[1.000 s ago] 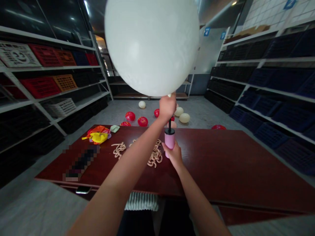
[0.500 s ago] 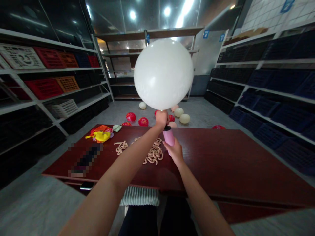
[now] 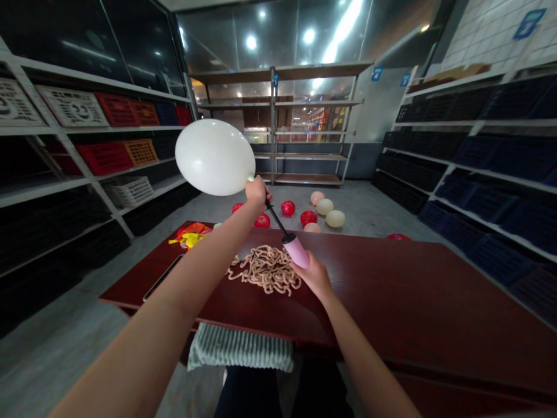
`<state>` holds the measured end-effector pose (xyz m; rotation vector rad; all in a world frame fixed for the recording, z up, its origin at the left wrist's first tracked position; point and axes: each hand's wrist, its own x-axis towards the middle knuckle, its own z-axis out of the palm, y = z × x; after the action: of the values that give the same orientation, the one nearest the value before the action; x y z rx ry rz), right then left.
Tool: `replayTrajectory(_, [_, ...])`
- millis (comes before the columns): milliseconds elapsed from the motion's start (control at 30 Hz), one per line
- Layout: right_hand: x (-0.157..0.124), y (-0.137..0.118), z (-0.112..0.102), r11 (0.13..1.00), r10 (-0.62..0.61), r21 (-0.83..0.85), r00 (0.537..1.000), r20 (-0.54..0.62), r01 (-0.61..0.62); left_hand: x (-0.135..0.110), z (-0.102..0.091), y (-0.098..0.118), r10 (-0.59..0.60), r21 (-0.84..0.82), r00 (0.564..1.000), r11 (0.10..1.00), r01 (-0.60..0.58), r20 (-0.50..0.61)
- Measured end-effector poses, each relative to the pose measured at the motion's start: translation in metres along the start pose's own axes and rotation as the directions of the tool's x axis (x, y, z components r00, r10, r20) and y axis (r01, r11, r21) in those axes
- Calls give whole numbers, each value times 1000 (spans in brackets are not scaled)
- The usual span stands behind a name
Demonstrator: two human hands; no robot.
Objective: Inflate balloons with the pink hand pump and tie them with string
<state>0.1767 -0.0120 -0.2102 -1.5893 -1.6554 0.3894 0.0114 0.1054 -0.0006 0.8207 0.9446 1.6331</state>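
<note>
A large white balloon [image 3: 214, 157], rounded and inflated, tilts up to the left above the table's far edge. My left hand [image 3: 256, 191] is closed around its neck, at the end of a black rod. That rod runs down into a balloon pump with a pink barrel [image 3: 296, 252], and a long stretch of it shows. Around the barrel's lower part wraps my right hand [image 3: 314, 276]. The fingers of both hands are partly hidden. Just left of the pump, a pile of beige long thin balloons [image 3: 270, 270] lies on the dark red table [image 3: 391, 290].
Uninflated coloured balloons [image 3: 191, 235] lie at the table's left, with a phone-like flat object [image 3: 163, 277] nearer me. Several small balloons [image 3: 335, 219] rest on the floor beyond. Shelves with crates [image 3: 115, 109] line the sides. A ribbed pale green cloth [image 3: 241, 348] is below the front edge.
The white balloon and my left hand have swung left and away from the barrel. The black rod is now drawn out. The camera view has shifted slightly.
</note>
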Motion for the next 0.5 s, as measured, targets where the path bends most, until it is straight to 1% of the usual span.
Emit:
replayTrajectory(67, [0, 0, 2, 999, -11, 35, 1000, 5, 11, 2, 3, 15, 31, 18, 999, 999, -31, 13])
replayTrajectory(133, [0, 1, 3, 997, -17, 70, 1000, 0, 17, 1, 11, 24, 70, 34, 995, 997, -73, 69])
replayTrajectory(233, [0, 4, 4, 993, -7, 118, 1000, -24, 9, -5, 31, 24, 131, 48, 978, 989, -140, 160])
replayTrajectory(300, [1, 7, 4, 989, 18, 145, 998, -57, -10, -9, 46, 16, 140, 70, 974, 986, -154, 179])
replayTrajectory(367, [3, 11, 6, 985, 51, 168, 994, -100, -34, -13, 61, 2, 111, 109, 979, 985, -131, 171])
replayTrajectory(433, [4, 15, 8, 980, 84, 191, 987, -137, -57, -17, 73, -19, 69, 130, 979, 987, -95, 194])
replayTrajectory(500, [6, 18, 10, 974, 138, 205, 972, -191, -98, -23, 81, -43, 9, 155, 978, 987, -42, 208])
